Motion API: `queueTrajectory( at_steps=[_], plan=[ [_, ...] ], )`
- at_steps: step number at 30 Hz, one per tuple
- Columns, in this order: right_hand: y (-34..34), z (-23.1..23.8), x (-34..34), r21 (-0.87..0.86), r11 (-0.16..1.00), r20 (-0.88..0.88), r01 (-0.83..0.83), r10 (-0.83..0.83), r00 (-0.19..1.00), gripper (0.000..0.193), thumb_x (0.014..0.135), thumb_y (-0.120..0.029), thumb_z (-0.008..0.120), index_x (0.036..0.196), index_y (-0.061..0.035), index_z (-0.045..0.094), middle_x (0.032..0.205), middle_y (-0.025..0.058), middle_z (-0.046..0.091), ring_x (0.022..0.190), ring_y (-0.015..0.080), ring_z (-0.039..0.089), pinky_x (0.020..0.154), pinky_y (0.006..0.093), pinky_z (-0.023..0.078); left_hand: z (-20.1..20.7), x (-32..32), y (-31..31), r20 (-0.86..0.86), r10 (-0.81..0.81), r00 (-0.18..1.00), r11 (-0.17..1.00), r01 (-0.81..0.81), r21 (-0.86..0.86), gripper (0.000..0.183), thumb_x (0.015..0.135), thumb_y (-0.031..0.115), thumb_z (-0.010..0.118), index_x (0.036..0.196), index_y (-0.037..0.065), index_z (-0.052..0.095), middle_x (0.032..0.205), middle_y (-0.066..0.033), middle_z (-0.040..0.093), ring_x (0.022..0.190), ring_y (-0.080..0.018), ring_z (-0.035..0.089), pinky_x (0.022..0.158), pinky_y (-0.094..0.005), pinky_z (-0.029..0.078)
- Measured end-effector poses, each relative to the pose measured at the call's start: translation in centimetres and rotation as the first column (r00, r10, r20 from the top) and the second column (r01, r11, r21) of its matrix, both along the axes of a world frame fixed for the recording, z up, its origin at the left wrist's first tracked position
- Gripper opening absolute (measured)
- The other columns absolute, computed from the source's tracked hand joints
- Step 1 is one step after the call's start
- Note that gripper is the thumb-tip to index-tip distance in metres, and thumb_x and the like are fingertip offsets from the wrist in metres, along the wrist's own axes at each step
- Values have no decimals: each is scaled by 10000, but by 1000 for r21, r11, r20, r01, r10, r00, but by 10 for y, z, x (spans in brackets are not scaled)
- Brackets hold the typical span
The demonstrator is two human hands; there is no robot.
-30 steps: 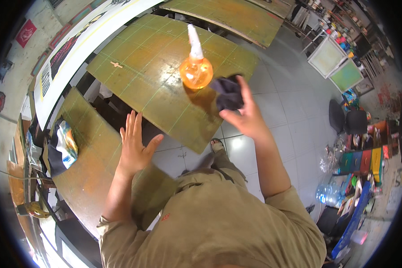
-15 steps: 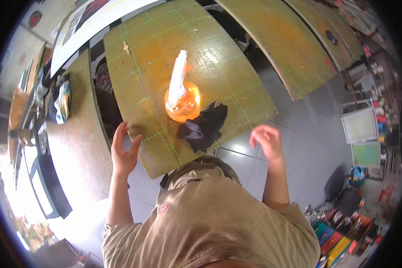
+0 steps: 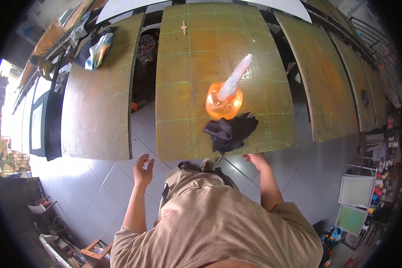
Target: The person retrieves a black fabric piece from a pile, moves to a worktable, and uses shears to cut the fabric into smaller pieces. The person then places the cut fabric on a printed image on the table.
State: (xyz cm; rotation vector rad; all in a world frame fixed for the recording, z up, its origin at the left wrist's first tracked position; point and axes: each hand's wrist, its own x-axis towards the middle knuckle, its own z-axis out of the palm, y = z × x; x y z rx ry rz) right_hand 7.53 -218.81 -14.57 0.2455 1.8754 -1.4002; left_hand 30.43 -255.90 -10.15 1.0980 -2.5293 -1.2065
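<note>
My left hand (image 3: 143, 170) hangs in the air just off the front left corner of a long, paint-stained board (image 3: 183, 138). Its fingers are loosely bent and apart, with nothing in them. My right hand (image 3: 257, 161) is at the board's near edge, its fingers reaching out along it; whether they touch the edge I cannot tell. Close beyond that hand a crumpled black cloth (image 3: 230, 134) lies on the board. Behind the cloth stands a round, see-through orange bottle (image 3: 224, 105) with a long white top (image 3: 236, 76) that leans to the right.
More boards flank mine: one on the left (image 3: 98, 111), another on the right (image 3: 321, 85), with gaps between. A small wooden piece (image 3: 184, 27) lies at the far left of my board. A colourful printed cloth (image 3: 98, 51) rests on the left board. Frames (image 3: 356, 191) lean at the right.
My view has turned to the right, so the boards now run straight ahead. Both hands have come down lower, the right one to the board's near edge. The bottle and cloth stay on the board.
</note>
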Motion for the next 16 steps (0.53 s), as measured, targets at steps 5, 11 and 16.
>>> queueTrajectory(
  at_steps=[5,11,16],
  plan=[
    [56,-40,17,324,945,16,-35,31,999,208,843,-182,566,1015,-65,557,778,46,625,660,126,591,524,256,452,-119,69,14,644,-57,763,957,-142,252,479,812,378,581,1171,72,497,1169,-148,511,1061,-257,508,851,-332,419],
    [158,-114,120,600,782,285,-171,-9,959,293,828,-245,577,1044,-53,528,906,109,617,740,244,610,598,395,475,-167,155,86,614,-421,668,579,-323,749,648,863,586,353,1348,157,361,1412,-121,296,1311,-277,247,1031,-413,286],
    [161,-126,197,624,750,362,-219,-28,932,452,818,-259,598,1190,-40,464,979,142,613,783,284,614,649,418,476,-244,281,123,501,-450,739,616,-149,773,669,849,601,373,1318,126,410,1381,-169,337,1317,-299,229,1071,-401,196]
  ],
)
